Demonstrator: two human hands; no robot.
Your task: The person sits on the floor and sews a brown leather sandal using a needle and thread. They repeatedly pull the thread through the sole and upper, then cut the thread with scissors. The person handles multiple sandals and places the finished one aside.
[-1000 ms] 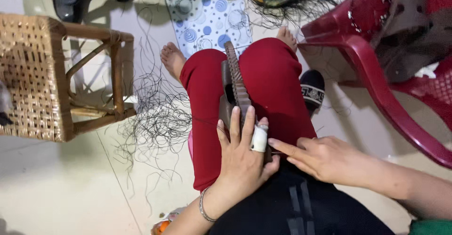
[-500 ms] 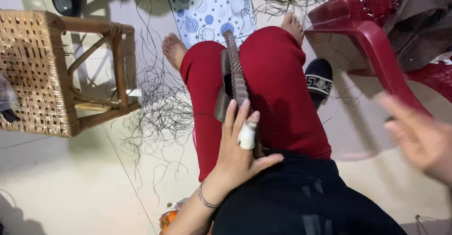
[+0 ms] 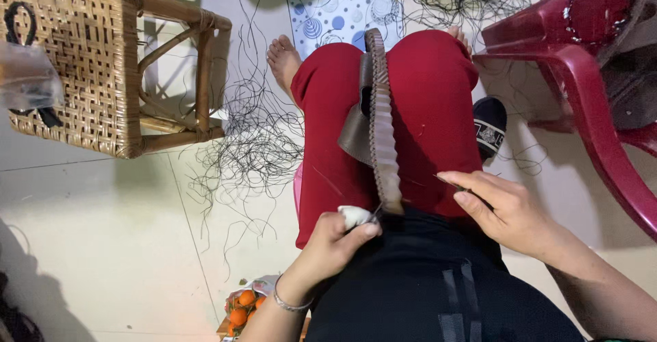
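Tiled floor below, left hand (image 3: 335,243) pinches a brown braided strap (image 3: 382,123); right hand (image 3: 506,208) pinches a needle (image 3: 448,181).

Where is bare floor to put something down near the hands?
Bare tile floor lies below the wicker stool, left of the red-trousered legs. Between stool and legs it is crowded with loose black threads. Oranges sit by the left hand.

A pale tiled floor (image 3: 82,246) fills the lower left. A woven cane stool (image 3: 89,61) stands upper left, a red plastic chair (image 3: 588,89) at right, a dotted mat (image 3: 335,6) at top.
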